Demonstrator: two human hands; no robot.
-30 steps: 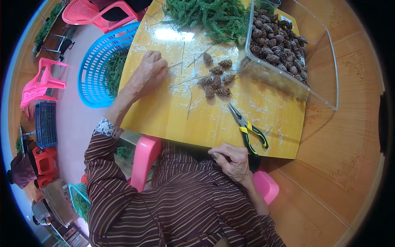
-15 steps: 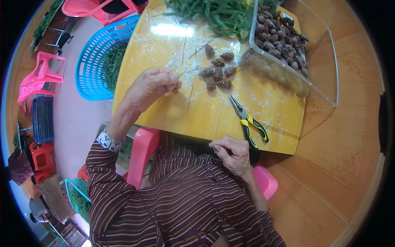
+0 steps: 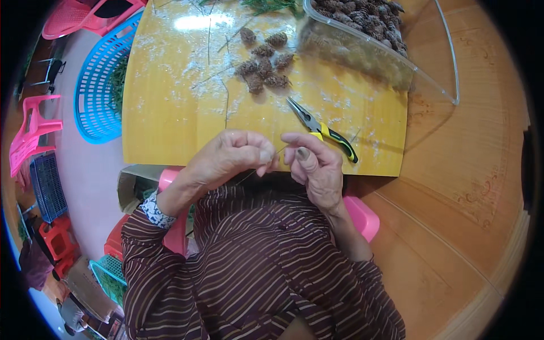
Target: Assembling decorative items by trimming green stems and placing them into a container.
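Note:
My left hand (image 3: 229,158) and my right hand (image 3: 313,164) meet at the near edge of a yellow board (image 3: 170,113). Between their fingertips runs a thin wire (image 3: 280,151), pinched by both. A small heap of brown pine cones (image 3: 263,65) lies on the board beyond the hands. Pliers with yellow and black handles (image 3: 326,131) lie just past my right hand. A clear plastic tub (image 3: 385,56) with many more cones stands at the far right. Loose wires (image 3: 226,105) lie on the board.
Green sprigs (image 3: 272,5) lie at the far edge. A blue plastic basket (image 3: 93,96) stands left of the board, pink plastic chairs (image 3: 34,130) further left. A pink stool (image 3: 360,215) is under me, on a wooden floor (image 3: 464,187).
My left hand has drawn back from the far part of the board to the near edge with a wire and now meets my right hand. The view has tilted down.

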